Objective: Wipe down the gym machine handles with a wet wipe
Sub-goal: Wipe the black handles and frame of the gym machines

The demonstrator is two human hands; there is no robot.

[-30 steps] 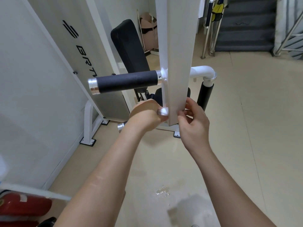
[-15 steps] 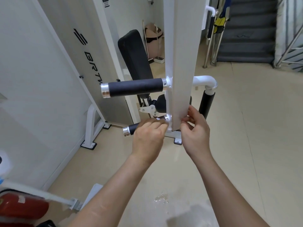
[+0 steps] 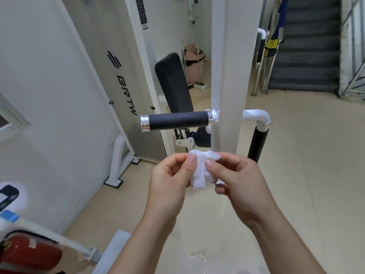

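head view: my left hand (image 3: 169, 180) and right hand (image 3: 241, 182) both pinch a crumpled white wet wipe (image 3: 199, 171) between thumb and fingertips, holding it in the air in front of the lower end of the machine's white post (image 3: 229, 76). the black foam handle (image 3: 177, 120) juts left from the post above the wipe, untouched, while a second black grip (image 3: 257, 143) stands upright right of the post

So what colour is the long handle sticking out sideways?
The handle has a black grip with a shiny silver cap at its end, seen clearly in the head view.
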